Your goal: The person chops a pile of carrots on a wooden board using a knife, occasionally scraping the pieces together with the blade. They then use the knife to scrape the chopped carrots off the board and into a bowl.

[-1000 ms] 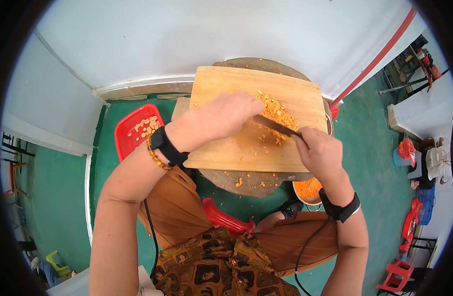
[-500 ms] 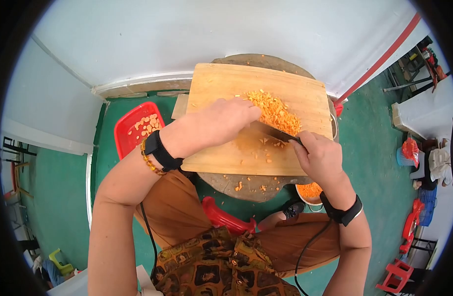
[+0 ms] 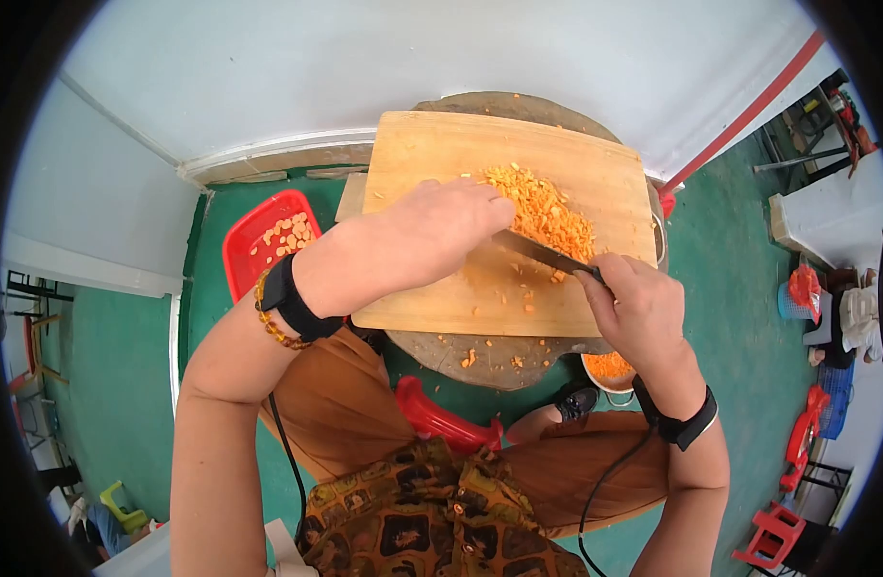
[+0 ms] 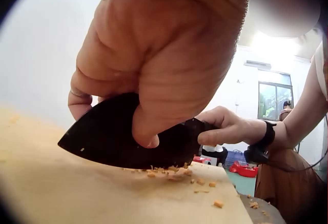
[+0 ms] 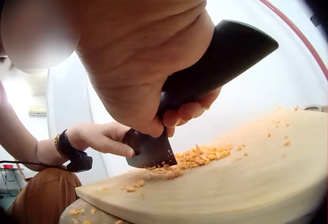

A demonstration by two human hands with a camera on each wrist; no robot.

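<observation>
My right hand (image 3: 643,298) grips the handle of a dark-bladed knife (image 3: 547,255). With the thumb on one face and fingers on the other, my left hand (image 3: 432,231) pinches the blade near its pointed tip, seen close in the left wrist view. The edge is down at the wooden cutting board (image 3: 432,144), along the near side of a pile of finely chopped carrot (image 3: 547,207). Loose bits lie on my side of the blade. In the right wrist view, small crumbs cling to the blade (image 5: 151,149).
The board rests on a round wooden stump (image 3: 460,363) with scraps on it. A red basin (image 3: 232,252) of carrot slices stands at left on the green floor. By my right knee is a metal pot (image 3: 609,370) of chopped carrot. A wall rises behind the board.
Both hands stay on the knife, which has shifted only slightly along the pile's near edge. The board sits a little higher in the head view.
</observation>
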